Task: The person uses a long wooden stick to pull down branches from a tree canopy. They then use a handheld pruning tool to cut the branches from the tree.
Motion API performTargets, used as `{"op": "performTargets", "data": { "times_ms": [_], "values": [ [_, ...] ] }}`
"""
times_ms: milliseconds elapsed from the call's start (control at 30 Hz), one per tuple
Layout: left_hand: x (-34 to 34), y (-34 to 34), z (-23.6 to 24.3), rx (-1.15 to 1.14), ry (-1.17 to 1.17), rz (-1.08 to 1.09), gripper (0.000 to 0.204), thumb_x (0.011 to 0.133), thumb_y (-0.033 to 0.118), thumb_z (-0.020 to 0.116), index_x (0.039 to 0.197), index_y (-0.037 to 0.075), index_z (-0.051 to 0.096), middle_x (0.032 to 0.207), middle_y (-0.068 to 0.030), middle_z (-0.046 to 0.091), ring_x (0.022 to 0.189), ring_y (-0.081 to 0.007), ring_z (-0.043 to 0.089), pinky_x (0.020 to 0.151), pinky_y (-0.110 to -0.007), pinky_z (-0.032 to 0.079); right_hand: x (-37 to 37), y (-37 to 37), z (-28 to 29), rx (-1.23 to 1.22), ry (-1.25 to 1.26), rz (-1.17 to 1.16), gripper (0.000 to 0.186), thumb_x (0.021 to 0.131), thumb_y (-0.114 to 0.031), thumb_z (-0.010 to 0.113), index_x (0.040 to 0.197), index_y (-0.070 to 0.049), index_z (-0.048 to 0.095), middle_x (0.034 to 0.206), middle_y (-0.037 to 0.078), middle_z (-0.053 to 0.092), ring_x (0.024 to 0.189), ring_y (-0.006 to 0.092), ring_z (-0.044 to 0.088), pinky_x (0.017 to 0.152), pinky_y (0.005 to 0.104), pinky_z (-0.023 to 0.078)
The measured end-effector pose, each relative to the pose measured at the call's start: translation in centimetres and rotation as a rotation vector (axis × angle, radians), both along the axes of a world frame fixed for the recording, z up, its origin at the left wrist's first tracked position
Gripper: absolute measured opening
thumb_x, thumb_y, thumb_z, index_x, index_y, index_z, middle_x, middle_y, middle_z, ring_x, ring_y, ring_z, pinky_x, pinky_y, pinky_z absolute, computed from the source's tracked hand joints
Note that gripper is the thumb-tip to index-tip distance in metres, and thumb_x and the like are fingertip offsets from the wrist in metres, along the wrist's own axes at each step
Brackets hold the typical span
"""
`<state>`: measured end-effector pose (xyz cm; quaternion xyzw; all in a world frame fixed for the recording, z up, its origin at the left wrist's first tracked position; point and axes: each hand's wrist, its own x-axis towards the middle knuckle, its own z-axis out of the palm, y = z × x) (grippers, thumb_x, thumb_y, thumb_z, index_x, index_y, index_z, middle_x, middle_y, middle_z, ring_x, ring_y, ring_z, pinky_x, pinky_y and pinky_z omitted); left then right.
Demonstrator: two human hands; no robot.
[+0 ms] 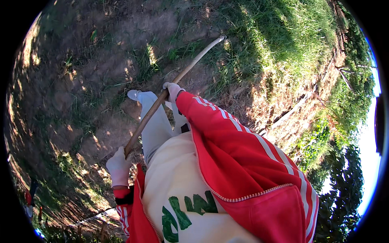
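Red jacket (247, 174) closest to us, unzipped and hanging wide over a pale shirt (172, 156) — and out beyond it runs the wooden pole (146, 120), slanting across the trousers (156, 121). Gloved left hand (119, 165) is clamped round the pole's near end; gloved right hand (173, 91) wraps it about midway. Both grips on wood, neither one apart. At the pole's far tip, grass (279, 36); whether it touches, I can't tell. One shoe (133, 95) shows just left of the pole, with shaded soil (109, 60) spreading past it. A fallen branch (293, 107) lies to the pole's right, well apart.

What might spoil it? That far tip could snag in the grass and wrench the shaft round — the left hand, right at the end, has little wood to spare if it slides. A low swing could catch the shoe, and that loose jacket could foul the shaft.
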<state>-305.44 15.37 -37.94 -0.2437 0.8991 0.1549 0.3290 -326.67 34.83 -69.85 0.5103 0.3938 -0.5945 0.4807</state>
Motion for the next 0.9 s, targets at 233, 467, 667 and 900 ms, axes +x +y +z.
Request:
{"op": "performTargets", "data": {
  "times_ms": [233, 467, 667, 900],
  "values": [
    [3.4, -1.3, -0.3, -0.062, -0.008, -0.020, 0.028, 0.076, 0.031, 0.069, 0.085, 0.009, 0.054, 0.074, -0.0122, 0.063, 0.064, -0.0333, 0.062, 0.055, -0.043, 0.048, 4.2, -3.1, 1.6, -0.012, -0.072, -0.166, 0.017, 0.087, -0.022, 0.057, 0.090, -0.006, 0.050, 0.072, 0.008, 0.053, 0.068, 0.0295, 0.056, 0.066, 0.0492, 0.049],
    [-1.3, -1.2, -4.2, -0.017, 0.151, -0.132, 0.027, 0.076, 0.029, 0.068, 0.083, 0.009, 0.051, 0.074, -0.0106, 0.061, 0.062, -0.0331, 0.061, 0.054, -0.043, 0.048, 0.1, -1.6, 2.2, 0.009, 0.066, -0.309, 0.015, 0.086, -0.020, 0.055, 0.076, -0.011, 0.047, 0.060, 0.006, 0.047, 0.054, 0.0249, 0.048, 0.059, 0.0422, 0.046],
    [-6.2, -1.4, -6.7, 0.066, 0.283, -0.150, 0.025, 0.076, 0.027, 0.068, 0.085, 0.010, 0.053, 0.075, -0.0112, 0.062, 0.065, -0.0332, 0.062, 0.057, -0.043, 0.048, -5.7, 0.1, 4.8, 0.178, 0.094, -0.416, 0.019, 0.086, -0.026, 0.054, 0.074, -0.012, 0.047, 0.057, 0.007, 0.047, 0.049, 0.0249, 0.048, 0.048, 0.0436, 0.045],
    [-3.0, -4.8, -4.6, -0.020, 0.077, -0.065, 0.024, 0.077, 0.025, 0.068, 0.086, 0.009, 0.053, 0.075, -0.0121, 0.062, 0.066, -0.0342, 0.062, 0.058, -0.043, 0.048, -0.4, -5.8, 1.8, 0.165, 0.093, -0.212, 0.018, 0.087, -0.019, 0.051, 0.074, -0.009, 0.047, 0.068, 0.008, 0.050, 0.059, 0.0248, 0.052, 0.056, 0.0404, 0.048]
  ]
}}
